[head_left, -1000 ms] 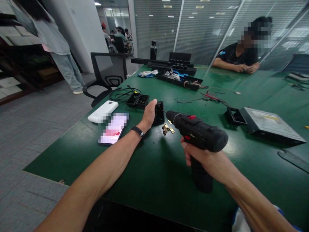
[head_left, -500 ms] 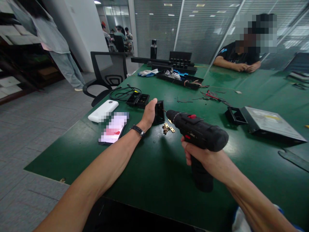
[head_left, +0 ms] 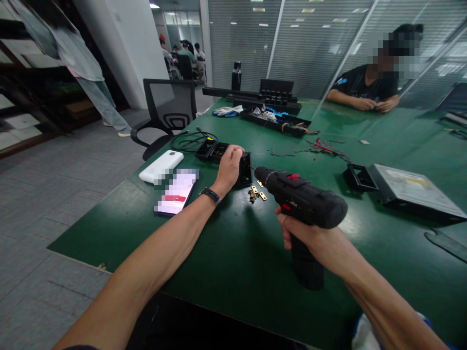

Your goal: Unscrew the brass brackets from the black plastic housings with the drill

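Observation:
My right hand (head_left: 304,232) is wrapped round the handle of a black cordless drill (head_left: 306,197), its bit pointing left and away from me. The bit's tip reaches the open side of a small black box (head_left: 247,177), which stands on its edge on the table. My left hand (head_left: 229,169) grips that box from the left, fingers closed over its top; part of the box is hidden behind the hand. Several small brass-coloured plates (head_left: 254,192) lie just in front of the box. More black boxes (head_left: 207,149) sit left of my left hand.
On the green table (head_left: 226,262) are a phone (head_left: 178,192), a white power bank (head_left: 162,166) and a coiled black cable (head_left: 182,141). A tray of parts (head_left: 273,119) stands farther back. A metal-topped unit (head_left: 416,187) lies right. Another person (head_left: 368,90) sits across the table.
The view has shifted slightly, so everything appears a little farther right. My left-hand fingers have curled more over the box's top. The drill stays at the box.

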A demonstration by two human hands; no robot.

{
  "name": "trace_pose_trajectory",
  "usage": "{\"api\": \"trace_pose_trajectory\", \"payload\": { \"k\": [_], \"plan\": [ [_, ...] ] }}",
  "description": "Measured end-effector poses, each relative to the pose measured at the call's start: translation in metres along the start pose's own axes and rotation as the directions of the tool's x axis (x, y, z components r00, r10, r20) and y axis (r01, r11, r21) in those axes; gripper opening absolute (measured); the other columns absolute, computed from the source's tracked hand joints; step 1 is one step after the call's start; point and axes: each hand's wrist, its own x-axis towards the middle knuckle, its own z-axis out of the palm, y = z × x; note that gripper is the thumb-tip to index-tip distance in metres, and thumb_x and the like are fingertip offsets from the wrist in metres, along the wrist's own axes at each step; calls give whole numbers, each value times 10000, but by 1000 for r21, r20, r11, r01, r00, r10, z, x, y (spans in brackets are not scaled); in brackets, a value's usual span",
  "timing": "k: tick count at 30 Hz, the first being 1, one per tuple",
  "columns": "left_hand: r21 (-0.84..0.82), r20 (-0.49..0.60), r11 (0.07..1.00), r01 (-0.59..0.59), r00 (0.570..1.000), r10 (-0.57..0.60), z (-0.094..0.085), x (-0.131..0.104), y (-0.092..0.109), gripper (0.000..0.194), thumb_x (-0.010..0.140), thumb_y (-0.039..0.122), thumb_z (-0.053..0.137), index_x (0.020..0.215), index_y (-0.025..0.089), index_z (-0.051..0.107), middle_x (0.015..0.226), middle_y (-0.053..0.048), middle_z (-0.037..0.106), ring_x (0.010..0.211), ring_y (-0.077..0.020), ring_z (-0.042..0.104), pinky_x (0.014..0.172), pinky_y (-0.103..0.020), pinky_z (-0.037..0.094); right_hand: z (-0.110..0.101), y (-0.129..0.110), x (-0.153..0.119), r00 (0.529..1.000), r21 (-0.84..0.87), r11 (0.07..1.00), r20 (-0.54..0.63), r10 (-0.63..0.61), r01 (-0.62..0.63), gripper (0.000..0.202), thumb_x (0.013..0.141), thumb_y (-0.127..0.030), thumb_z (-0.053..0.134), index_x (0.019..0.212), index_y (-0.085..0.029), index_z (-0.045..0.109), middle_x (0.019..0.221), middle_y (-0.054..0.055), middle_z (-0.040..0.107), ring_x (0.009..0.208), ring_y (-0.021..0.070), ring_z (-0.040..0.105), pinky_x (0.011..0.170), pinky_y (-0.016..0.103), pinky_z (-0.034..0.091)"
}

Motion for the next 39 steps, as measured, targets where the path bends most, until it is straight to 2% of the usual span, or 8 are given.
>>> {"api": "trace_pose_trajectory", "payload": {
  "k": [4,9,12,17,23,29,34,39],
  "plan": [
    [300,131,911,-282,959,253,-10,-1,2,315,1157,332,427,1053,226,704,1085,-86,744,1067,-248,690,1007,-359,492,0,2,1,1000,5,1000,5,-16,16,187,943,-399,714,998,-233,648,624,-32,670,535,191,643,600,347,509],
    [707,396,474,-524,849,350,-21,-7,10,323,1123,199,444,1309,150,703,1381,-177,737,1233,-318,666,1053,-459,499,-2,5,1,1000,7,1000,17,-6,6,206,955,-424,722,1000,-237,646,646,-27,674,545,195,639,599,353,509],
    [758,469,303,-578,805,363,-25,-11,19,343,1095,168,470,1351,115,692,1391,-201,735,1259,-357,648,1049,-511,493,-3,5,1,1000,-19,1000,19,-12,13,194,981,-419,706,1014,-239,643,656,-25,677,559,197,649,624,360,520],
    [769,519,219,-600,787,335,-26,-17,24,438,1081,151,452,1470,45,622,1314,-211,743,1187,-362,662,1013,-520,492,-4,9,0,999,9,1000,28,-27,27,215,1009,-438,700,1055,-238,636,653,-30,679,557,201,657,611,358,530],
    [763,511,272,-587,805,302,-24,-21,16,529,1035,144,490,1549,34,548,1436,-242,685,1224,-372,663,1033,-532,506,-3,10,4,999,23,999,25,-24,24,203,965,-406,720,1034,-232,639,632,-35,674,533,201,671,599,358,529],
    [679,477,486,-551,834,279,-23,-18,5,666,918,68,572,1577,121,497,1601,-243,560,1344,-378,643,1115,-540,555,-1,6,3,1000,38,999,21,-12,11,163,922,-351,730,998,-236,643,635,-42,669,533,187,655,601,347,525],
    [574,419,667,-475,870,259,-24,-15,-4,688,916,39,549,1582,203,491,1692,-203,395,1414,-350,616,1150,-531,602,0,3,2,999,69,997,21,-25,24,125,896,-326,720,947,-253,633,625,-40,663,530,189,642,582,346,511],
    [482,394,770,-417,889,235,-26,-13,-12,697,909,66,592,1576,260,523,1528,-158,517,1333,-321,649,1184,-554,585,2,-4,2,1000,39,999,10,17,-18,176,867,-397,727,917,-268,619,605,-18,661,526,211,643,561,365,508]
  ]
}}
